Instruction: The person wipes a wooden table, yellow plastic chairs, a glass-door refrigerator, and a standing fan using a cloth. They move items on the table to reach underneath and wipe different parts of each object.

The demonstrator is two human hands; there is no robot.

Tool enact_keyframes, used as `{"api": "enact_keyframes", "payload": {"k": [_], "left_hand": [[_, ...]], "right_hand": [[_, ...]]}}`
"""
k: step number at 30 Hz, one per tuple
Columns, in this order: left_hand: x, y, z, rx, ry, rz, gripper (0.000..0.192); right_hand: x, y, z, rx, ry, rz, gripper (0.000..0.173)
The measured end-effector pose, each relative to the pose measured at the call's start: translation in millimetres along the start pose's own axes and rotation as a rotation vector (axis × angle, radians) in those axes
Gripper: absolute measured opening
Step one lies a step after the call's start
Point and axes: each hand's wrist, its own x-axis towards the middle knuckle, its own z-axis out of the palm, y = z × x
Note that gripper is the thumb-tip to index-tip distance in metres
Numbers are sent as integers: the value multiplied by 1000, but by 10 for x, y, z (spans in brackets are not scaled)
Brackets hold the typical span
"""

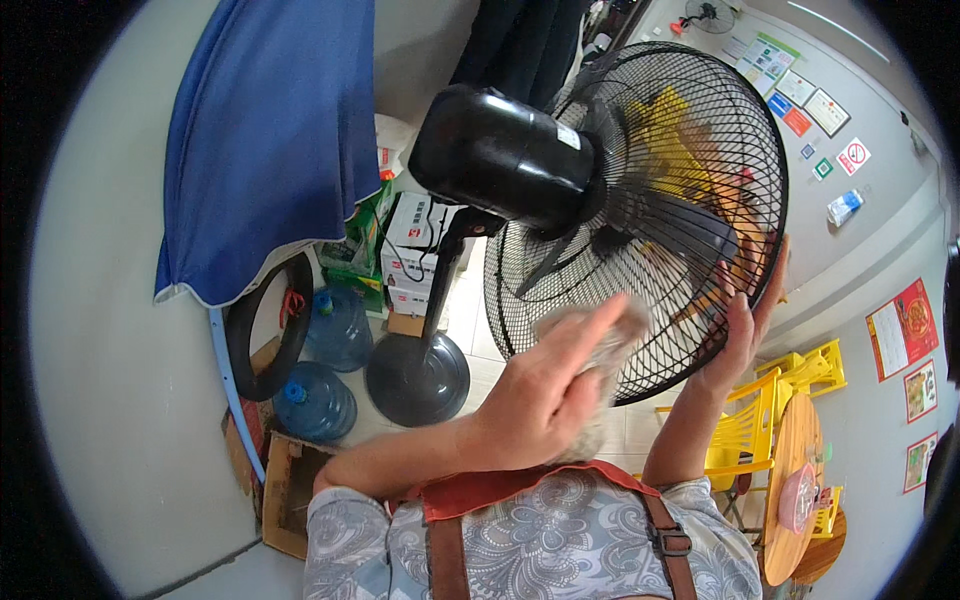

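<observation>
A black pedestal fan stands tilted in front of me, its motor housing (pixel 506 157) facing me and its round wire guard (pixel 675 360) to the right. My left hand (pixel 536 397) grips a greyish cloth (pixel 630 330), blurred, over the lower part of the guard's wire grille; whether it touches the wires I cannot tell. At the guard's lower right rim, my right hand (pixel 739 334) holds the edge with fingers wrapped around it. Dark fan blades (pixel 675 225) show through the wires. The fan's round base (pixel 418 379) rests on the tiled floor.
A blue cloth (pixel 270 142) hangs at left, above a black tyre (pixel 244 345) and two blue water jugs (pixel 337 326). Stacked white cartons (pixel 409 225) stand behind the pole. A cardboard box (pixel 283 491) lies lower left. Yellow chairs (pixel 750 420) and a wooden table (pixel 784 517) are at right.
</observation>
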Motion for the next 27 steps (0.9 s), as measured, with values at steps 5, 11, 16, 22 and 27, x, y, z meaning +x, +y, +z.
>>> {"api": "enact_keyframes", "payload": {"k": [5, 11, 16, 22, 27], "left_hand": [[1589, 105, -339, 461, 405, 675, 65], [2651, -345, -268, 620, 235, 44, 49], [1462, -204, 33, 465, 53, 617, 48], [982, 102, 242, 496, 4, 923, 27], [2384, -176, -105, 673, 160, 819, 29]], "right_hand": [[1, -83, -86, -105, 11, 1, 81], [37, -47, -149, -68, -54, 24, 83], [90, 59, -181, -56, -3, 12, 84], [95, 37, -85, -76, 62, 53, 90], [24, -95, -74, -146, 24, 41, 90]]}}
